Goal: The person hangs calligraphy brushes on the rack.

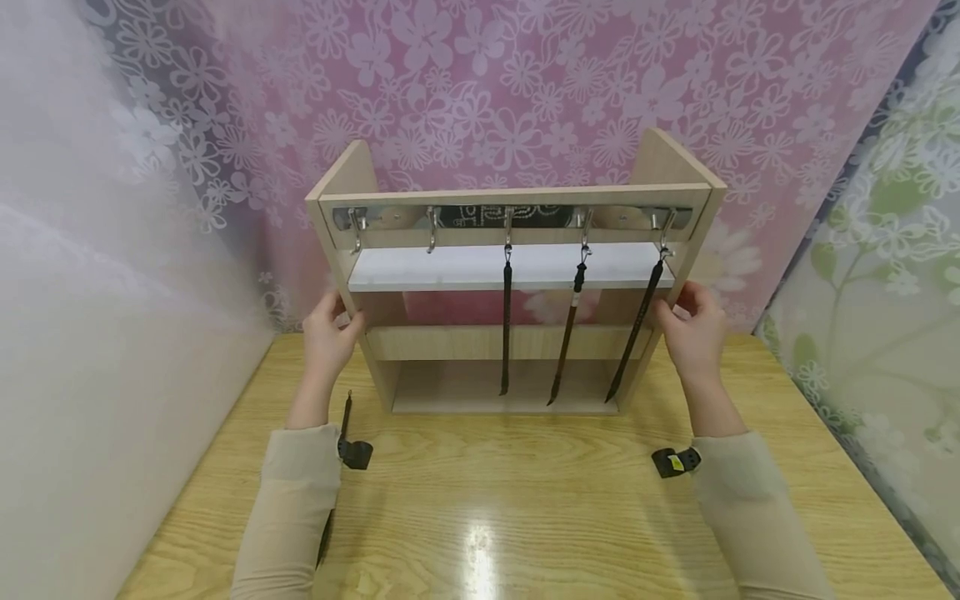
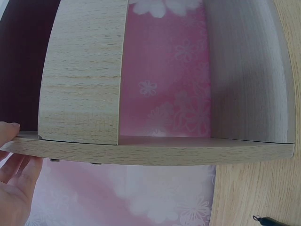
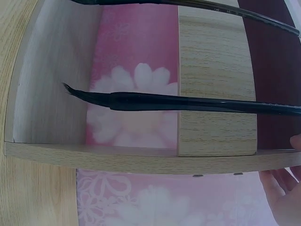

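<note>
A light wooden shelf rack (image 1: 442,343) stands on the table, with a metal hook rail (image 1: 405,218) along its top front board. My left hand (image 1: 326,337) grips the rack's left side panel, thumb on the front edge. On the opposite side panel, my right hand (image 1: 697,333) holds the edge in the same way, its fingers behind the panel. Three calligraphy brushes hang tip down from the hooks: a black one (image 1: 506,333), a brown one (image 1: 567,333) and another black one (image 1: 636,329) at the right. The two leftmost hooks hold nothing.
Partly under my left forearm, a dark thin brush-like piece (image 1: 347,414) with a loop lies on the wooden table (image 1: 480,483). A pink floral curtain (image 1: 510,108) backs the rack. A pale wall (image 1: 127,250) borders the table's left side.
</note>
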`<state>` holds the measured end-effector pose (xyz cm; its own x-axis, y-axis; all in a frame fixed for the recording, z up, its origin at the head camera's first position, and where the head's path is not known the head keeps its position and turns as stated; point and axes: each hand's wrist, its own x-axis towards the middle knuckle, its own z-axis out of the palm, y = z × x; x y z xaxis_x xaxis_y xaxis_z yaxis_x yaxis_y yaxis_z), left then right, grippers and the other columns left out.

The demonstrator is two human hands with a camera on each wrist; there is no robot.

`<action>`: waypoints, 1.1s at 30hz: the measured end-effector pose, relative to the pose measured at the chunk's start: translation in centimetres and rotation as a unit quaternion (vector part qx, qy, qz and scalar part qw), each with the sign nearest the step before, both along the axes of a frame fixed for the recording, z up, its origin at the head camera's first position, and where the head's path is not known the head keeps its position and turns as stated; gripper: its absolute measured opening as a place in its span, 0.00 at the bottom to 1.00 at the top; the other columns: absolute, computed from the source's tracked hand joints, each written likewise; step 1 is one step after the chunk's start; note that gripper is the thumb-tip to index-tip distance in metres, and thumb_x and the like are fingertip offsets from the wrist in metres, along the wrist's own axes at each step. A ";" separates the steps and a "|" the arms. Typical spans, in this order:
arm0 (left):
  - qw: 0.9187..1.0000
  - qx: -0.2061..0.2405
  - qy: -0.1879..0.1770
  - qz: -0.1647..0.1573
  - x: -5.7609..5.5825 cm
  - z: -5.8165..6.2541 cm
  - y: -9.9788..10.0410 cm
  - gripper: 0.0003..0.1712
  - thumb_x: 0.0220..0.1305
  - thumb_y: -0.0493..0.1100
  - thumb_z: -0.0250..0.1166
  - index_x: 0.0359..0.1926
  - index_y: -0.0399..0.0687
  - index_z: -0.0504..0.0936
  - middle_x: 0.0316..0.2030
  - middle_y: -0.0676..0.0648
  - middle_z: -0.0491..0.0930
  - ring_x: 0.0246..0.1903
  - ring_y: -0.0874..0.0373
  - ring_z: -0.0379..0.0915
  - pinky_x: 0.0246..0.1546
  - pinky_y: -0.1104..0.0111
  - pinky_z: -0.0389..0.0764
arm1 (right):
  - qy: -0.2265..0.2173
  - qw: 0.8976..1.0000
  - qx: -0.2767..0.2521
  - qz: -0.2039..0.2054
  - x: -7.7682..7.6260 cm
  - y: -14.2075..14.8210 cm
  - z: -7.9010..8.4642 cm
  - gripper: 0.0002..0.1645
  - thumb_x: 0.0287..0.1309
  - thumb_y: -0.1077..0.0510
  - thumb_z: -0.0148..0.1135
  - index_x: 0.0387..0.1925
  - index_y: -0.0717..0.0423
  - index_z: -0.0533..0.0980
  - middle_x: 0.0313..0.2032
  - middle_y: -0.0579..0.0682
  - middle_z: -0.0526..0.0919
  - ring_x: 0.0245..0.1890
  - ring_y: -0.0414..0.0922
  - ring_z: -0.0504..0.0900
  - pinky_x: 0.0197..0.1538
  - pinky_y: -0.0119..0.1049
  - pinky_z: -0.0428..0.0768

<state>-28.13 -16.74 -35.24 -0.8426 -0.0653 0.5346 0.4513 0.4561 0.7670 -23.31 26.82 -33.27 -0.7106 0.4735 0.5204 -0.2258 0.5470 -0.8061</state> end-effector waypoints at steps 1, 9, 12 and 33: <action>1.000 0.000 0.002 0.000 0.0 0.0 0.0 0.20 0.55 0.31 0.58 0.50 0.33 0.70 0.43 0.33 0.73 0.48 0.40 0.69 0.42 0.57 0.77 | -0.001 1.000 0.002 -0.003 0.0 0.0 0.0 0.17 0.50 0.62 0.58 0.42 0.68 0.73 0.36 0.53 0.76 0.36 0.36 0.73 0.41 0.27 0.77; 1.000 -0.005 -0.008 0.003 0.1 0.0 -0.1 0.20 0.55 0.33 0.59 0.50 0.35 0.71 0.44 0.35 0.74 0.48 0.44 0.69 0.43 0.59 0.77 | -0.004 1.000 -0.014 -0.001 0.0 0.0 0.1 0.17 0.50 0.61 0.58 0.42 0.68 0.74 0.34 0.51 0.76 0.34 0.34 0.73 0.41 0.29 0.77; 1.000 -0.011 -0.004 0.004 0.1 -0.1 -0.1 0.21 0.55 0.34 0.59 0.51 0.35 0.70 0.44 0.35 0.74 0.48 0.45 0.70 0.42 0.59 0.78 | -0.002 1.000 -0.017 -0.002 0.0 0.0 0.1 0.17 0.50 0.61 0.58 0.41 0.68 0.74 0.33 0.49 0.76 0.33 0.33 0.73 0.39 0.26 0.76; 0.997 0.064 -0.009 -0.040 -0.5 -6.9 -2.0 0.25 0.54 0.39 0.63 0.54 0.37 0.70 0.47 0.39 0.74 0.48 0.49 0.69 0.41 0.59 0.78 | 0.008 1.000 -0.015 -0.011 -0.2 -0.1 -0.2 0.15 0.49 0.63 0.57 0.39 0.68 0.74 0.29 0.45 0.74 0.31 0.31 0.71 0.35 0.20 0.72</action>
